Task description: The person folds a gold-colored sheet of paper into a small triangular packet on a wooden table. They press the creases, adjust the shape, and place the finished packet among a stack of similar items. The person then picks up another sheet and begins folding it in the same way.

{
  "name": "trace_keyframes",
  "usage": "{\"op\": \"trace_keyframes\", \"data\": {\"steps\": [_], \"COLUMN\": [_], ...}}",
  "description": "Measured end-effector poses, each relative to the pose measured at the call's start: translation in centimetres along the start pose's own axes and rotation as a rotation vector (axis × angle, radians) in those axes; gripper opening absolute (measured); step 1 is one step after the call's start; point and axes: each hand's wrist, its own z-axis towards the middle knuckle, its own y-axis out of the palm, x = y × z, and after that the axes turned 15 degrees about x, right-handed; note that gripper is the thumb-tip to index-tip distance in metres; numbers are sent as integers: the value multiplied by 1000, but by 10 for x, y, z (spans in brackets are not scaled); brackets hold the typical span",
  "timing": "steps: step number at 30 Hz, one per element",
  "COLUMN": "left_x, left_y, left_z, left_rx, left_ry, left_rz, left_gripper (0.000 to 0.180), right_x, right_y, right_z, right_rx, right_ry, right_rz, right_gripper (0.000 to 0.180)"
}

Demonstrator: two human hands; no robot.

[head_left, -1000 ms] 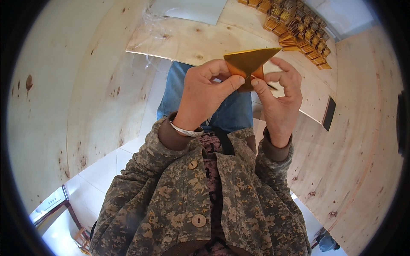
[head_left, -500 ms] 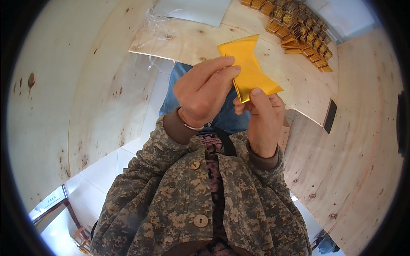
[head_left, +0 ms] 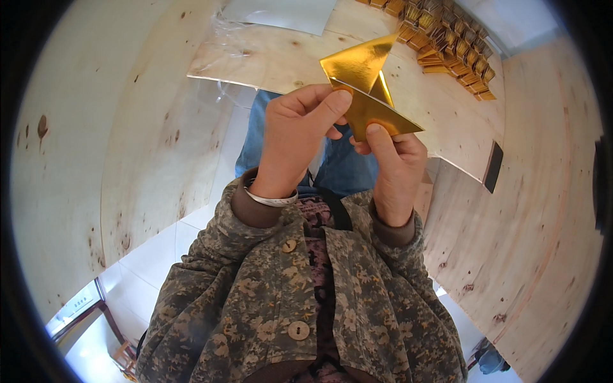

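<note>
Left hand and right hand are both gripping one folded gold sheet, thumbs on its near face and fingers behind. Ahead, a pale wooden table is spreading out; whether the side boards are belonging to it is hard to tell, since the lens is bending their edges. A camouflage jacket is covering the torso and arms, blue jeans showing beyond. At the upper right, folded gold pieces are sitting in tight rows, probably packed to save room. The gold sheet is being held up over the lap, pointed flaps spreading; the two-sided pinch is likely keeping its creases firm. A white wristband is circling the left wrist. No writing is showing readably on the gold; marks on a white object at lower left are proving too small to read.
</note>
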Motion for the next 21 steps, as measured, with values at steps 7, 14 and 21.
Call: {"op": "trace_keyframes", "data": {"steps": [7, 14, 21], "left_x": [0, 3, 6], "left_y": [-5, -9, -10], "left_z": [3, 3, 2], "left_rx": [-21, -49, -91], "left_ry": [-20, 4, 80], "left_rz": [-49, -93, -137], "left_gripper": [20, 22, 22], "right_x": [-4, -6, -7], "right_y": [-4, -10, -12], "right_z": [3, 5, 7], "right_rx": [45, -8, -9], "right_ry": [-89, -80, -89], "right_rz": [33, 52, 137], "right_gripper": [22, 24, 21]}}
